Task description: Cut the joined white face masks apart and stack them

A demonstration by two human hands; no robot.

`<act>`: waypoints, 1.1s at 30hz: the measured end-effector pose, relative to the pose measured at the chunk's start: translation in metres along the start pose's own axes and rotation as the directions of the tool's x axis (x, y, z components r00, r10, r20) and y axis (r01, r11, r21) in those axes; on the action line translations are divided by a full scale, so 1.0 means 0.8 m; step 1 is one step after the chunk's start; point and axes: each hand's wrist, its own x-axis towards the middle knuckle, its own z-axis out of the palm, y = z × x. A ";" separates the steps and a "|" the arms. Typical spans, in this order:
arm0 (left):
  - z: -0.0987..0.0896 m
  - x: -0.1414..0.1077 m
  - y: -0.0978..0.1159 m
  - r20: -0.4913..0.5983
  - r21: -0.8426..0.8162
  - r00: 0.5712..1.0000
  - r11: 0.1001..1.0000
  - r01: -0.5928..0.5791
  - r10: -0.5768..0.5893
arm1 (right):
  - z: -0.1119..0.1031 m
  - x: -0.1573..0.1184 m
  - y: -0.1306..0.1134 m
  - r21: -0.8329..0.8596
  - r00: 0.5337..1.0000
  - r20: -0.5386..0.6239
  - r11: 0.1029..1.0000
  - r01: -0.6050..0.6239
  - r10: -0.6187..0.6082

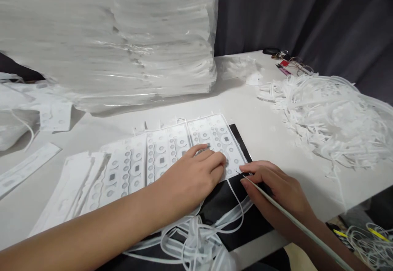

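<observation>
My left hand (pixel 201 164) lies on a white sheet (pixel 235 156) of die-cut pieces with round and square grey marks. Its fingers are partly bent, pressing the surface and holding nothing visible. At the sheet's right corner, my right hand (pixel 276 185) pinches a long, thin, pale stick-like piece (pixel 294 217) between thumb and forefinger. The piece narrows to a fine end at the sheet and runs toward the lower right; whether it is a tool or a strip I cannot tell. More marked sheets (pixel 132 162) overlap to the left. A black board (pixel 221 203) shows underneath.
A tall plastic-wrapped stack of white sheets (pixel 147 37) stands behind. Tangled white offcut strips (pixel 337 119) are heaped at the right, with others (pixel 196 242) at the front edge. Pens (pixel 283 69) lie at the back right. Cords (pixel 368 242) show beyond the table's right edge.
</observation>
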 end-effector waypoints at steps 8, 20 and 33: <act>0.012 -0.006 0.000 -0.046 -0.017 0.999 1.000 0.006 -0.006 | 0.006 -0.004 -0.001 -0.054 1.000 -0.011 0.998 -0.011 0.011; 0.016 -0.011 0.000 -0.090 -0.131 0.995 0.991 0.040 -0.052 | 0.011 -0.003 -0.011 -0.227 0.984 -0.053 0.962 0.152 -0.168; 0.020 -0.010 -0.002 -0.122 -0.208 0.990 0.977 0.047 -0.074 | 0.013 -0.002 -0.018 -0.322 0.966 -0.053 0.920 0.223 -0.253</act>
